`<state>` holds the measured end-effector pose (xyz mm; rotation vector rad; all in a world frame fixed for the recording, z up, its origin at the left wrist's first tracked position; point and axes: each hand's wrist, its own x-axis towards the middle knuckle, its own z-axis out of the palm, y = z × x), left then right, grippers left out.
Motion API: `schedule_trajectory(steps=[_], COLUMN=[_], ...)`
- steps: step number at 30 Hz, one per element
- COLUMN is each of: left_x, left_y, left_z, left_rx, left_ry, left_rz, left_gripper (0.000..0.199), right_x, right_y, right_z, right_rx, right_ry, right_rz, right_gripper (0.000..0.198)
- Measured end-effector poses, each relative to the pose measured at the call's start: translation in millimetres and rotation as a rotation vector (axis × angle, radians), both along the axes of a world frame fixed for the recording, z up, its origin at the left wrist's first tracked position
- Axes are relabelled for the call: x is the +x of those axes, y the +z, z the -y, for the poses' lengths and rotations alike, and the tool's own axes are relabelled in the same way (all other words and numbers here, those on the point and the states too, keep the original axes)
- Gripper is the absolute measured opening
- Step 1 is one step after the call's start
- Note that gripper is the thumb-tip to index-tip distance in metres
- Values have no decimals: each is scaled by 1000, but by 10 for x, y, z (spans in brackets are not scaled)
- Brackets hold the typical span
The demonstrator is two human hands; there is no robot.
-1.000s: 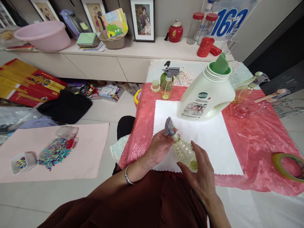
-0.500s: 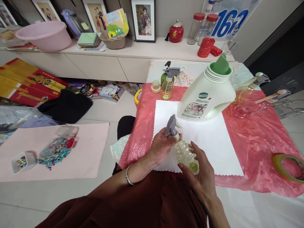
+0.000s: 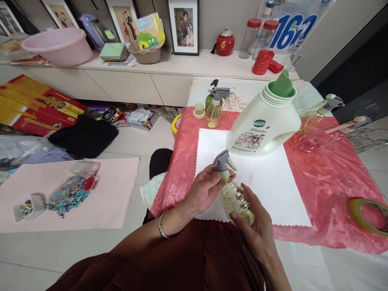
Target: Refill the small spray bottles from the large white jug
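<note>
A clear, ribbed spray bottle (image 3: 233, 195) with a grey trigger head is held tilted over the near edge of a white scalloped sheet (image 3: 257, 182). My left hand (image 3: 203, 188) is closed at its neck, just under the trigger. Around the lower body curls my right hand (image 3: 256, 220), thumb in front and fingers on the far side. Some yellowish liquid shows inside. Beyond it stands a large pale green detergent jug (image 3: 263, 121) with a green spout. A second spray bottle (image 3: 214, 115) and a pale cap (image 3: 199, 110) are at the back left.
Red plastic (image 3: 327, 186) covers the table. A roll of tape (image 3: 368, 216) lies at the right, behind it a clear pitcher-like vessel (image 3: 321, 139). On the left, a pink board (image 3: 115, 194) carries colourful beads (image 3: 68, 196). A cabinet (image 3: 176, 66) runs along the back.
The spray bottle has become a little more upright, its trigger head shifting slightly right. My right hand has closed in around its lower body.
</note>
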<state>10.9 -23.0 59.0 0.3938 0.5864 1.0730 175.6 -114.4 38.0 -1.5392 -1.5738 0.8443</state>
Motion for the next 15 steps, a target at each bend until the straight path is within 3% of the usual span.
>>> schedule_trajectory(steps=[8,15], left_x=[17,-18], left_y=[-41,-67], left_z=[-18,-25], left_rx=[-74,-16], left_ry=[51,15], left_rz=[-14,22], left_gripper=[45,43], right_x=[-29,-19], right_y=[-4,-45], right_z=[-13,19], right_rx=[-48,-144], right_ry=[13,17], right_rz=[-53,-329], right_gripper=[66,68])
